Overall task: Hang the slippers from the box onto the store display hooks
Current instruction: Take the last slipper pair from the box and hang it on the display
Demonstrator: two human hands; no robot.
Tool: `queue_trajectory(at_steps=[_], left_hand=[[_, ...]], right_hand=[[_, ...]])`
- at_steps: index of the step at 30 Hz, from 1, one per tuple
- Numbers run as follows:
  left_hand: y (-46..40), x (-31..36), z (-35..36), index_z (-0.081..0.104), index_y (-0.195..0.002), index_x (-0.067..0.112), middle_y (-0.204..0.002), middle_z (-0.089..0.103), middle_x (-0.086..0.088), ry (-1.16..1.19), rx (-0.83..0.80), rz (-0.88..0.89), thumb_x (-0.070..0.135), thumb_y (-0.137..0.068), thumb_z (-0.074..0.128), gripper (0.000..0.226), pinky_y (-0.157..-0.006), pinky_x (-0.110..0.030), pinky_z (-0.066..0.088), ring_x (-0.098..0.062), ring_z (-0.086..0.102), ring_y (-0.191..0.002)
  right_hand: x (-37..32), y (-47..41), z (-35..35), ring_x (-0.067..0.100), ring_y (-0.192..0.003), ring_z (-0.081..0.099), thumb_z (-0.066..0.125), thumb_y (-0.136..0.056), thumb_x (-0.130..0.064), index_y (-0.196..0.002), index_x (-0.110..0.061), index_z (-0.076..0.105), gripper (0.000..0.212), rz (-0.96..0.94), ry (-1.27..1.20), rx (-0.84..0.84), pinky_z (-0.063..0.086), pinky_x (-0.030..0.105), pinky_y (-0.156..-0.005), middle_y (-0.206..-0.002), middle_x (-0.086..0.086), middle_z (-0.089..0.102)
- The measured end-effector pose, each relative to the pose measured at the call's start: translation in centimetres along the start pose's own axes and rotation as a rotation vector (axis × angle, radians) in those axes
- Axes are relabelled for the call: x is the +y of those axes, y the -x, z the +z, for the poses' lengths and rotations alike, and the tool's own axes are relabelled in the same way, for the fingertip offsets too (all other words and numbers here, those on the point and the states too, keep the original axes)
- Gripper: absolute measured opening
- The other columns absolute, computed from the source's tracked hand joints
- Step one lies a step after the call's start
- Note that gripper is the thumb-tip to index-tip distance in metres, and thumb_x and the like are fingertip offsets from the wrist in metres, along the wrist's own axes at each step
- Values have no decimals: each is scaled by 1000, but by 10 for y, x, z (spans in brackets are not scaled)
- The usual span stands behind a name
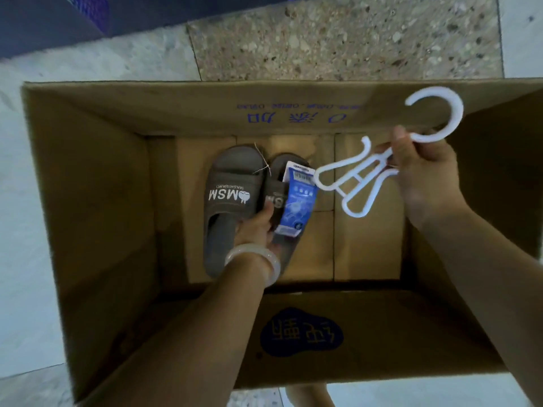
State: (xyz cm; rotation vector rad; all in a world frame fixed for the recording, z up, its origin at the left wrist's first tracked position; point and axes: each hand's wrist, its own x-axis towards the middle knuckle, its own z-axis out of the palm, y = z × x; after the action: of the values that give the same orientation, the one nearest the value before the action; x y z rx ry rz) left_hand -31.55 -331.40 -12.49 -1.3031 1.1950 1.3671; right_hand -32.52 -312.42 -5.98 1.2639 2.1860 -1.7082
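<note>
Two slippers (232, 201) gripped, hanger (379, 160) held

Floor is mixed: speckled brown-grey terrazzo slab (343, 36) along the top edge, centre to right, with pale whitish tiles (17, 201) down the left edge and a strip at the top right corner. Dark joint lines separate the slab from the tiles. Top left corner: dark blue surface (38, 22) with a purple mesh patch (88, 7); can't identify either. Lighting is dim and cool.
</note>
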Motion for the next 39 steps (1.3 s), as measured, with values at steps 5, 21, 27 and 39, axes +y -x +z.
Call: queue_trajectory(at_steps=[5,21,27,39], left_hand=[[-4,-2,-21,56,-82,13,-96,58,-9,-378,12,47,18,-89,58,8,-80,-33,46,-20,54,-84],[-16,40,-93,25,-141,28,-149,20,-4,-1396,131,814,44,-63,78,95,-111,-41,24,-29,20,-137],[-33,47,-82,1,-149,21,-158,-11,0,-1689,9,880,64,-60,71,122,-116,-35,-6,-15,-15,-145],[-37,88,-28,58,-121,21,-111,66,1,-693,85,584,51,-86,53,46,-93,-32,47,-17,61,-101]], right_hand=[[12,21,18,-3,-50,59,55,-91,-15,-71,-10,62,22,122,-29,-135,49,10,-54,-60,-6,65],[56,35,154,25,-85,63,58,-89,-25,-89,-8,67,20,238,431,-511,44,26,-67,-74,2,60],[56,27,165,28,-93,64,58,-89,-24,-101,-3,66,26,153,460,-312,50,30,-74,-99,14,70],[36,-9,124,25,-93,65,61,-86,-19,-72,-24,60,15,4,494,-512,55,32,-78,-92,3,65]])
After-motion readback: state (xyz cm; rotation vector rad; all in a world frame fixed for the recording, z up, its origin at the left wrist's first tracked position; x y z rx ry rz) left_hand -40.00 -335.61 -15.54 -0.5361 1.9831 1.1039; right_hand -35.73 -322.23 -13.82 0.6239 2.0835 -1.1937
